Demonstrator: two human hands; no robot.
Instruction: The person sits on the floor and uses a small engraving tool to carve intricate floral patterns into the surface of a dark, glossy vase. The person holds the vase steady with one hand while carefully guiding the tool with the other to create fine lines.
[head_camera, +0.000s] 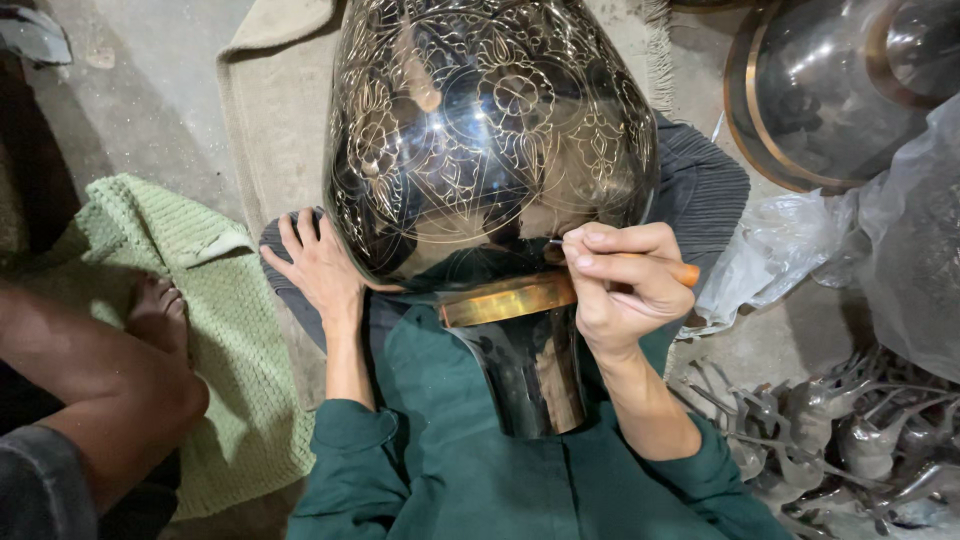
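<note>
The right hand (622, 285) pinches one orange-handled tool (640, 262) in a tight grip, its tip on the vase (490, 150) lying across the lap. The left hand (320, 265) lies flat, fingers spread, against the vase's side. One brass band (505, 298) sits just below the grip; a green towel (200, 290) lies beyond the left hand, and metal pieces (850, 440) are piled right of the grip.

Floor (150, 110) is bare grey concrete, dusty. A green knitted mat (225, 330) lies at left beside a beige fringed rug (275, 110). At right sit crumpled clear plastic sheeting (800, 250) and a heap of shiny metal parts (850, 440).
</note>
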